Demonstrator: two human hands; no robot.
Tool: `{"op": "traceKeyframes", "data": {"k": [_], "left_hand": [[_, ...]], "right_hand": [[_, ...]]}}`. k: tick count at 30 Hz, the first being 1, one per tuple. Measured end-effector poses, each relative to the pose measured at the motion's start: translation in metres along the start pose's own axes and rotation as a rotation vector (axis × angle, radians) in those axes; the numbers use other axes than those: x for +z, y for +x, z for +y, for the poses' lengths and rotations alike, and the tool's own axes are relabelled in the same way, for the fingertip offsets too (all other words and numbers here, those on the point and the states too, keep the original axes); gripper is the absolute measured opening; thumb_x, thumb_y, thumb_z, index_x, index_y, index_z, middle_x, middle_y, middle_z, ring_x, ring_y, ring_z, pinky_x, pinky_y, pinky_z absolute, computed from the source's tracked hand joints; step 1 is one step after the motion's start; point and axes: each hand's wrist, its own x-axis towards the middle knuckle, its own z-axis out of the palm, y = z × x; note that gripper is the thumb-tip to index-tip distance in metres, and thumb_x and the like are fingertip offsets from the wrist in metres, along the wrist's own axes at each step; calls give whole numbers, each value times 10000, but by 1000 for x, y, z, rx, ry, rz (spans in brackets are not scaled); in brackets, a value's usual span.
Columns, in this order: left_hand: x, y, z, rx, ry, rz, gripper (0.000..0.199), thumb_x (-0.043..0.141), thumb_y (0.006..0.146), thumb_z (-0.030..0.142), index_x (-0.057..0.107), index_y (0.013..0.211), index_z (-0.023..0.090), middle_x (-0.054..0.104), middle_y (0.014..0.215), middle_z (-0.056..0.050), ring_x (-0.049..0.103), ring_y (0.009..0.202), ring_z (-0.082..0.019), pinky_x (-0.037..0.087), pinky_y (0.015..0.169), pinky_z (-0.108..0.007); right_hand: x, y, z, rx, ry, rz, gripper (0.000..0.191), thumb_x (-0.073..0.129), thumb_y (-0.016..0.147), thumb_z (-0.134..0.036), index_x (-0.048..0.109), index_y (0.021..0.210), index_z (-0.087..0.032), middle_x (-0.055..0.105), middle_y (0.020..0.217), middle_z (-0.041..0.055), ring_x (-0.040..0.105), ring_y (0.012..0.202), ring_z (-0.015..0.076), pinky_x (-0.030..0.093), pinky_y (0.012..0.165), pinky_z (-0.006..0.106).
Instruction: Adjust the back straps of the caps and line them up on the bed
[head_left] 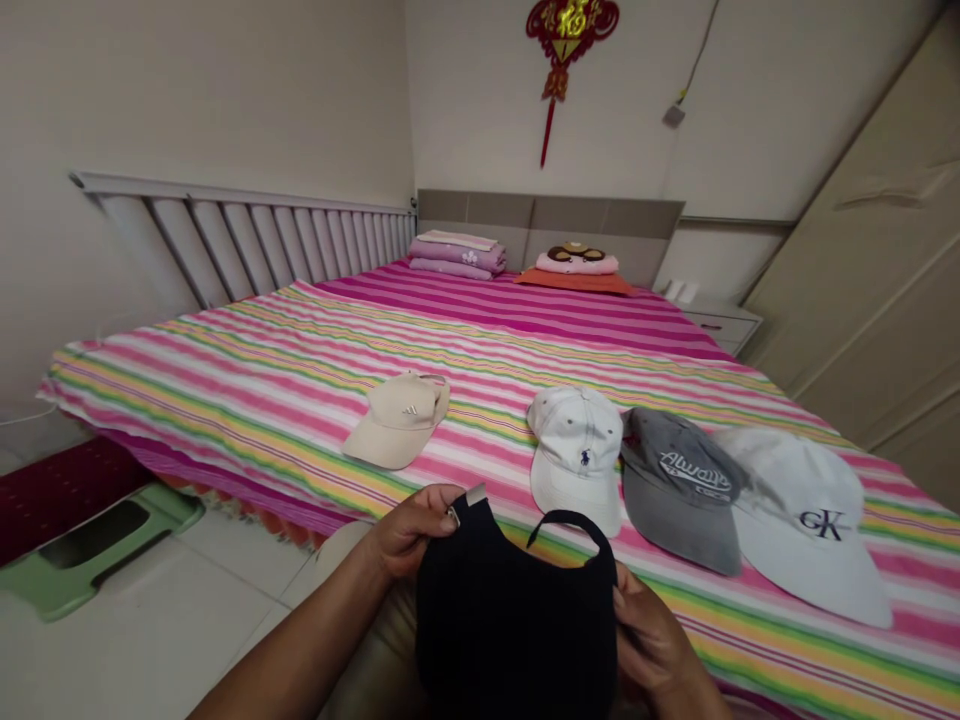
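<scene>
Close in front of me is a black cap (517, 620), held up between both hands. My left hand (420, 525) pinches its upper left side by a small metal buckle and a pale tag. My right hand (652, 630) grips the cap's right edge, its fingers partly hidden behind the fabric. The cap's back strap is undone and curls up as a loop on the right. Beyond it on the bed lie a beige cap (401, 415), a white cap with a small dark logo (577, 450), a grey cap with lettering (682, 490) and a white CK cap (817, 520).
A striped sheet (247, 370) covers the bed. Folded purple bedding (457, 255) and a pink-and-orange pile (574, 270) sit by the headboard (480, 210). A green stool (112, 550) stands on the floor at left. Part of another pale cap (341, 545) shows behind my left forearm.
</scene>
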Motion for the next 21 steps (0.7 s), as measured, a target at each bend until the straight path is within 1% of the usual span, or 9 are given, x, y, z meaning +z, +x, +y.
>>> {"op": "traceKeyframes", "data": {"k": [3, 5, 7, 10, 14, 17, 19, 21], "left_hand": [[-1, 0, 0, -2, 20, 16, 263, 721, 566, 188, 658, 787, 61, 668, 660, -58, 611, 583, -104, 464, 584, -167], [-2, -1, 0, -9, 47, 42, 261, 725, 569, 208, 656, 777, 66, 658, 644, -52, 599, 563, -96, 454, 565, -163], [-3, -1, 1, -19, 81, 74, 242, 727, 571, 212, 654, 755, 73, 647, 625, -43, 584, 537, -87, 441, 540, -159], [-1, 1, 4, -47, 159, 134, 206, 731, 567, 213, 648, 706, 85, 637, 604, -35, 568, 515, -82, 427, 516, -162], [4, 3, 10, -80, 327, 265, 188, 718, 587, 223, 643, 703, 95, 634, 600, -30, 550, 493, -78, 406, 490, -167], [9, 2, 13, -68, 450, 339, 164, 701, 604, 223, 638, 707, 112, 612, 580, -8, 514, 470, -61, 368, 468, -161], [12, 0, 14, -56, 511, 358, 142, 692, 604, 213, 634, 694, 118, 588, 558, 9, 485, 458, -49, 340, 456, -155], [15, -2, 14, -39, 514, 371, 137, 693, 589, 203, 632, 681, 122, 572, 544, 19, 467, 451, -42, 321, 450, -151]], "right_hand": [[6, -1, 1, 11, -57, -25, 188, 774, 540, -259, 652, 661, -183, 677, 656, 33, 627, 567, 165, 487, 588, 265], [12, -1, -1, 17, -79, -54, 218, 774, 531, -278, 652, 684, -182, 668, 684, 48, 619, 580, 176, 479, 589, 283], [16, -1, -3, 5, -75, -73, 224, 768, 535, -289, 653, 696, -183, 650, 662, 43, 599, 565, 164, 467, 564, 268], [19, -1, -5, -20, -55, -67, 216, 760, 547, -320, 654, 676, -183, 609, 582, 16, 547, 510, 126, 430, 508, 221], [17, -1, -5, -31, -113, -74, 229, 733, 580, -369, 649, 657, -171, 577, 551, 10, 494, 475, 103, 366, 447, 195], [17, -1, -5, -53, -164, -79, 211, 722, 597, -348, 643, 668, -165, 550, 567, 1, 467, 492, 94, 338, 452, 193], [19, -1, -6, -81, -195, -87, 189, 724, 598, -317, 637, 674, -168, 550, 600, 0, 457, 514, 92, 330, 469, 197], [21, -1, -7, -109, -219, -97, 171, 725, 599, -289, 627, 680, -175, 570, 642, 8, 463, 552, 101, 332, 495, 206]]}}
